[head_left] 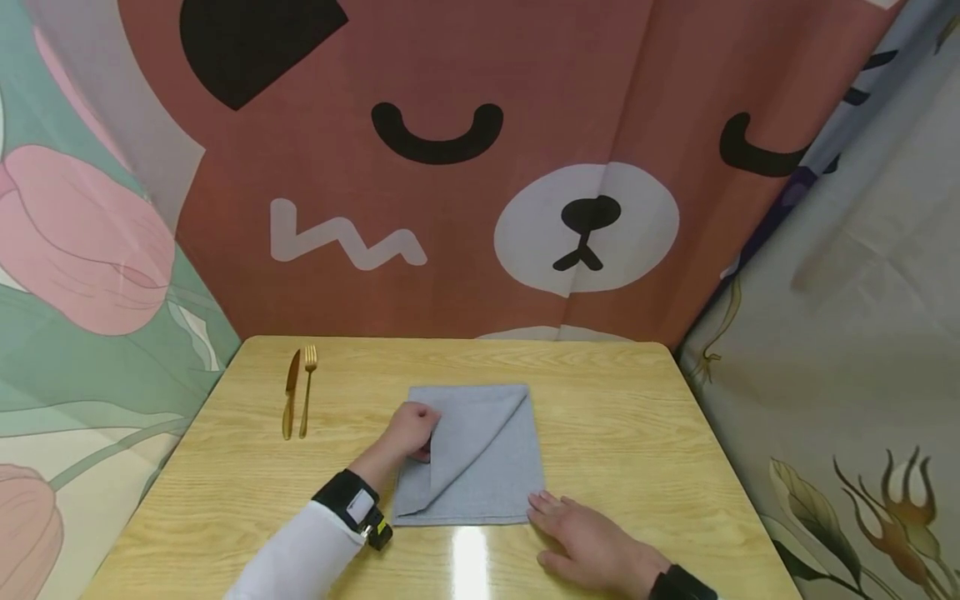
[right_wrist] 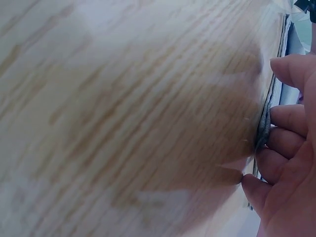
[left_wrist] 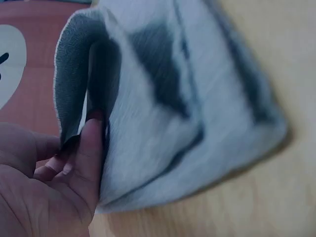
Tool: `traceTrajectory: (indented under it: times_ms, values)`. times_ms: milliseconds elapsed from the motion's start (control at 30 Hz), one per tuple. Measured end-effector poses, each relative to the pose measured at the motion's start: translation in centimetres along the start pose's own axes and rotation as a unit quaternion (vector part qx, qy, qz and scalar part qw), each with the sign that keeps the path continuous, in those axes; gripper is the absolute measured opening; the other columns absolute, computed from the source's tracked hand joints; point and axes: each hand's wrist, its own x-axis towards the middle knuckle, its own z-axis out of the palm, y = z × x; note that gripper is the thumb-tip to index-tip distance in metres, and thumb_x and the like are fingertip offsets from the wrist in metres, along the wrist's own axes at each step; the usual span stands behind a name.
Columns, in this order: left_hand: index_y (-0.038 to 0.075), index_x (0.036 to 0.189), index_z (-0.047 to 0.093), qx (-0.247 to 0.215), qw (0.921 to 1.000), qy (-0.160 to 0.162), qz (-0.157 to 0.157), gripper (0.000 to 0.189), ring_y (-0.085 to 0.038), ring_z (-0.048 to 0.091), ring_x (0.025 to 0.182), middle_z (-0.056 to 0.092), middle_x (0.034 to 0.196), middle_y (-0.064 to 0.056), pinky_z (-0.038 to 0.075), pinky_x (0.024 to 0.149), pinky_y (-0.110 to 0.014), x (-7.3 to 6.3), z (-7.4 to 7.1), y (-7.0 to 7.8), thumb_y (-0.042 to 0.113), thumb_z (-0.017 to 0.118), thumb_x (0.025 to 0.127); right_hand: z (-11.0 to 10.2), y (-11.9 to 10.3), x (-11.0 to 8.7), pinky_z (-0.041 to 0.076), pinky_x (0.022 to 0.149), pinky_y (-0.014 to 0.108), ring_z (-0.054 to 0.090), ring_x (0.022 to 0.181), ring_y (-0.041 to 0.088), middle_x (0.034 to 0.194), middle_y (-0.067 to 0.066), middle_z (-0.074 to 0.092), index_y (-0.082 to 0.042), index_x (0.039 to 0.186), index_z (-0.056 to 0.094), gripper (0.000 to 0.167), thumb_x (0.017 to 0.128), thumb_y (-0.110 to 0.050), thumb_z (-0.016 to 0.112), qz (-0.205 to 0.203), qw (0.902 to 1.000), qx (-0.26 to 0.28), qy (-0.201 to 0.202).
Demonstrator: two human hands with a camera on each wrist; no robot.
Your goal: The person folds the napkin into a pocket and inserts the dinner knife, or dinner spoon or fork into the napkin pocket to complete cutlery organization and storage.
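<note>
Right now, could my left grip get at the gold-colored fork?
Likely yes, after letting go: the left grip pinches the gray cloth napkin, but only wood-grain tabletop shows toward the gold-colored fork, and the knife lies on its far side.

I see a plain grey-blue cloth (head_left: 491, 467) at my left grip (head_left: 408, 430), darker inside its folds. Around it the counter (head_left: 637, 450) is pale yellow with brownish wood grain. Ahead and left of that grip, the fork (head_left: 307, 394) is gold, the knife (head_left: 290, 390) gold with a brownish blade. Just behind it the left strap (head_left: 337, 498) is black and the sleeve (head_left: 300, 557) white; behind my right grip (head_left: 588, 540), the right strap (head_left: 681, 585) is black too. Ahead of both grips, a reddish-brown backdrop (head_left: 450, 300) carries black curves and a white zigzag; far left of the left grip, a green drape (head_left: 105, 375) shows pink flowers; rightward of the right grip, a greyish drape (head_left: 862, 358) bears brown plants
</note>
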Motion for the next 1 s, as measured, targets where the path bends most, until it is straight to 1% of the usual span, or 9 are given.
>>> traceTrajectory:
  times_ms: [100, 233, 400, 467, 600, 700, 833, 933, 1000]
  values:
    - [0.003, 0.091, 0.066, 0.02, 0.9998, -0.004, -0.003, 0.031, -0.021, 0.064, 0.061, 0.057, 0.074, -0.007, 0.06, 0.053, -0.036, 0.2, -0.6, 0.0, 0.023, 0.049, 0.107, 0.1, 0.0, 0.0, 0.041, 0.117, 0.054, 0.046, 0.149, 0.029, 0.159, 0.013, 0.048, -0.005, 0.15, 0.051, 0.06, 0.106, -0.045, 0.051, -0.004, 1.0, 0.001, 0.004]
    - [0.004, 0.088, 0.062, 0.067, 0.9977, 0.002, 0.001, 0.031, -0.022, 0.063, 0.06, 0.057, 0.072, -0.008, 0.057, 0.049, -0.034, 0.5, -1.2, 0.2, 0.02, 0.044, 0.107, 0.2, 0.1, -0.1, 0.041, 0.117, 0.054, 0.045, 0.149, 0.03, 0.159, 0.013, 0.048, -0.005, 0.15, 0.051, 0.06, 0.106, -0.045, 0.051, -0.005, 0.9999, 0.002, 0.011]
    - [0.006, 0.092, 0.064, 0.144, 0.9893, 0.016, 0.009, 0.031, -0.022, 0.061, 0.058, 0.059, 0.073, -0.008, 0.05, 0.047, -0.031, 1.1, -1.8, 0.3, 0.021, 0.042, 0.108, 0.2, 0.0, -0.2, 0.041, 0.117, 0.054, 0.045, 0.149, 0.031, 0.159, 0.013, 0.047, -0.004, 0.15, 0.05, 0.06, 0.106, -0.044, 0.051, -0.004, 0.9999, 0.003, 0.015]
    - [0.006, 0.092, 0.063, 0.178, 0.9836, 0.022, 0.017, 0.032, -0.022, 0.06, 0.059, 0.06, 0.074, -0.008, 0.047, 0.049, -0.031, 1.5, -2.0, 0.2, 0.022, 0.041, 0.109, 0.1, -0.1, -0.2, 0.041, 0.117, 0.054, 0.044, 0.149, 0.031, 0.16, 0.013, 0.046, -0.004, 0.151, 0.05, 0.06, 0.106, -0.044, 0.051, 0.0, 0.9999, 0.008, 0.011]
    - [0.006, 0.095, 0.064, 0.244, 0.9685, 0.033, 0.039, 0.034, -0.021, 0.058, 0.066, 0.059, 0.079, -0.008, 0.045, 0.055, -0.032, 2.0, -2.4, -0.2, 0.023, 0.038, 0.11, 0.0, -0.1, -0.3, 0.04, 0.118, 0.054, 0.043, 0.15, 0.029, 0.161, 0.012, 0.045, -0.006, 0.152, 0.049, 0.061, 0.106, -0.046, 0.05, 0.01, 0.9998, 0.015, 0.001]
    - [0.004, 0.106, 0.066, 0.282, 0.9575, 0.034, 0.048, 0.035, -0.022, 0.059, 0.072, 0.063, 0.086, -0.01, 0.048, 0.062, -0.035, 2.1, -2.8, -0.3, 0.023, 0.037, 0.11, 0.1, 0.0, -0.3, 0.04, 0.118, 0.054, 0.042, 0.151, 0.029, 0.161, 0.011, 0.044, -0.007, 0.153, 0.048, 0.061, 0.106, -0.046, 0.05, 0.009, 0.9998, 0.016, 0.001]
    - [0.0, 0.117, 0.066, 0.34, 0.9374, 0.038, 0.066, 0.036, -0.022, 0.06, 0.079, 0.069, 0.101, -0.014, 0.054, 0.073, -0.039, 2.2, -3.1, -0.2, 0.021, 0.037, 0.11, 0.2, 0.0, -0.2, 0.039, 0.118, 0.054, 0.042, 0.151, 0.028, 0.162, 0.01, 0.044, -0.008, 0.153, 0.048, 0.062, 0.106, -0.048, 0.049, 0.012, 0.9998, 0.018, 0.001]
    - [0.001, 0.113, 0.066, 0.373, 0.9237, 0.041, 0.075, 0.034, -0.022, 0.059, 0.079, 0.069, 0.097, -0.013, 0.056, 0.074, -0.039, 2.1, -3.3, -0.1, 0.021, 0.038, 0.11, 0.2, -0.1, -0.2, 0.039, 0.118, 0.054, 0.042, 0.151, 0.028, 0.162, 0.01, 0.044, -0.008, 0.153, 0.048, 0.062, 0.106, -0.048, 0.049, 0.016, 0.9997, 0.017, 0.0]
    - [0.003, 0.108, 0.065, 0.385, 0.9185, 0.041, 0.078, 0.033, -0.021, 0.059, 0.076, 0.066, 0.089, -0.011, 0.055, 0.07, -0.039, 2.2, -3.4, 0.0, 0.022, 0.038, 0.11, 0.2, -0.1, -0.2, 0.039, 0.118, 0.054, 0.042, 0.151, 0.028, 0.162, 0.01, 0.044, -0.009, 0.153, 0.048, 0.061, 0.106, -0.048, 0.05, 0.018, 0.9997, 0.016, 0.0]
